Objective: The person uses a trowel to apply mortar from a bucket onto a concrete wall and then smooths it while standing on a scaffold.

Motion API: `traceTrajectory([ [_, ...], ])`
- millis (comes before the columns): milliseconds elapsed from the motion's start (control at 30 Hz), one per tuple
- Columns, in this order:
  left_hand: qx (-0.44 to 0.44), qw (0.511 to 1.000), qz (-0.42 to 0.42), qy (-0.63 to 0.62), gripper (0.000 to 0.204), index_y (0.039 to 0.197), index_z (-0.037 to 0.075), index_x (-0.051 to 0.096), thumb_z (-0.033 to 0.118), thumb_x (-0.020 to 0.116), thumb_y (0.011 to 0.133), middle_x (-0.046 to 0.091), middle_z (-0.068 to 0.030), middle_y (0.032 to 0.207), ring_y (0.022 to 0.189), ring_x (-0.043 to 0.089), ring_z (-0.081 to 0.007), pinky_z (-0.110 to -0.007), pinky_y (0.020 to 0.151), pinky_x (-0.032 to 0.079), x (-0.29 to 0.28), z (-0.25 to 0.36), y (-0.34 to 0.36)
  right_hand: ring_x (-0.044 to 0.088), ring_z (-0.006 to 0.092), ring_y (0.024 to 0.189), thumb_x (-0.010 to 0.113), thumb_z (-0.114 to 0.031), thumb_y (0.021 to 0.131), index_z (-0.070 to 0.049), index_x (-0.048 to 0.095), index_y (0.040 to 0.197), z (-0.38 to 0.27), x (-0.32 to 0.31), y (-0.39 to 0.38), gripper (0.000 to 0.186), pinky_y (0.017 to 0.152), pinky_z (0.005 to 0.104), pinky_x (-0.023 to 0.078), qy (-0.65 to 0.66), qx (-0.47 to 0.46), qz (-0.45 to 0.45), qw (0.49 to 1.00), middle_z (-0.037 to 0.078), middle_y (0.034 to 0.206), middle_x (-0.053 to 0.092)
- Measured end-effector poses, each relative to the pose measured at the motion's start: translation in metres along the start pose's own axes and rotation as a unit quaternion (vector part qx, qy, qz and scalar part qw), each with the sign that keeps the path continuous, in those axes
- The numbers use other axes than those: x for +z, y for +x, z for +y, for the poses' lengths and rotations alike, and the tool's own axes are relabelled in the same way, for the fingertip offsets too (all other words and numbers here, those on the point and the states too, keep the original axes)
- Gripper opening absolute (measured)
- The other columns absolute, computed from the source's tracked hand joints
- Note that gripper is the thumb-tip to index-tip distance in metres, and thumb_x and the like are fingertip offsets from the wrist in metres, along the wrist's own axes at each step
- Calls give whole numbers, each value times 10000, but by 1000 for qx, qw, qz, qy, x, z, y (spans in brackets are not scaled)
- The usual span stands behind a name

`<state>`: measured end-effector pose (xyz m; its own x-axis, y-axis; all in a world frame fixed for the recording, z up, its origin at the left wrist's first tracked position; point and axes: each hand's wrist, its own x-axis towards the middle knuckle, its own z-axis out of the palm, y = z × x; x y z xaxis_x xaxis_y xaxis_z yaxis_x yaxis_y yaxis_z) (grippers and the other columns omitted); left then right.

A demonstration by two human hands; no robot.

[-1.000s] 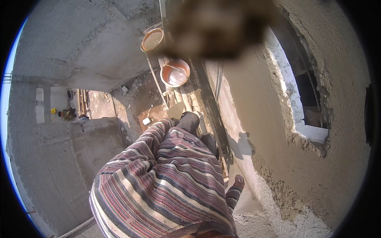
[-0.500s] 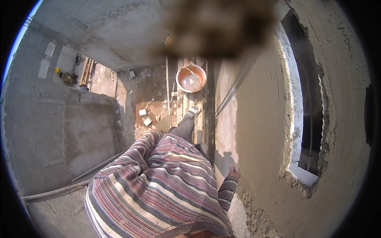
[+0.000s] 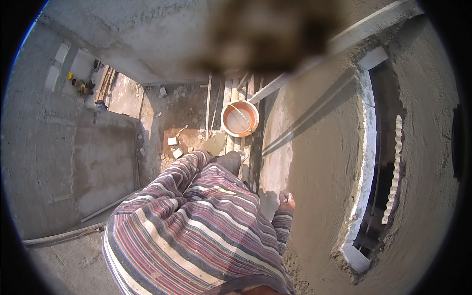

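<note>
My right hand hangs low beside the plastered wall, close to its surface. Its fingers look curled together, and I see nothing held in them. My left hand is out of sight; only the striped left sleeve shows, bent in front of my body. Ahead of my foot, an orange bucket with a pale rim and a handle stands on wooden planks. Whitish material is visible inside it.
A long pale straight bar slants from near the bucket up along the right wall. That wall has a window opening with a white edge. Broken blocks lie on the ground left of the planks. Something dark and blurred covers the top.
I have moved forward, so the bucket appears nearer and the window lower in view. The long pale bar has come more into sight. My right hand stays beside the wall.
</note>
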<state>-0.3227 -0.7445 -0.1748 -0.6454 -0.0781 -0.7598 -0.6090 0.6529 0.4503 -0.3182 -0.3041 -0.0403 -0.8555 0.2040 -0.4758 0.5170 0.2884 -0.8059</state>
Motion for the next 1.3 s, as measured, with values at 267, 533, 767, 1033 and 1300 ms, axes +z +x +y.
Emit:
traceTrajectory([
  [267,22,998,39,-48,507,1186,157,565,423,625,759,627,-104,1104,1006,584,-292,-378,856,457,9,-41,31,602,237,977,657,-145,808,-39,658,943,-19,27,8,172,865,332,463,-70,-68,-106,990,156,1094,622],
  [533,-62,975,-17,214,561,1251,59,487,410,536,815,579,-219,1138,1077,562,-339,-419,928,440,-81,163,-94,615,197,908,656,-126,811,-44,658,936,-19,41,20,150,849,316,474,-79,-58,-144,985,106,964,654],
  [767,165,971,13,174,637,1303,69,367,336,613,780,617,-216,1004,923,607,-369,-449,811,474,-101,234,-82,605,245,978,587,-237,877,-34,585,1102,-56,90,69,303,852,370,480,33,-30,-273,961,115,1097,617],
  [1033,272,952,-1,141,514,1205,69,466,323,604,780,643,-186,936,893,621,-362,-441,768,497,-93,274,-60,498,301,1143,495,-478,894,-59,295,1355,-157,146,70,655,952,507,428,421,178,-412,788,140,1323,434],
  [1300,263,955,-7,139,530,1233,93,472,350,602,787,640,-197,950,906,619,-361,-444,787,491,-107,273,-77,456,311,1192,455,-536,892,-98,384,1278,-134,145,84,588,940,508,421,506,147,-459,716,127,1331,426],
])
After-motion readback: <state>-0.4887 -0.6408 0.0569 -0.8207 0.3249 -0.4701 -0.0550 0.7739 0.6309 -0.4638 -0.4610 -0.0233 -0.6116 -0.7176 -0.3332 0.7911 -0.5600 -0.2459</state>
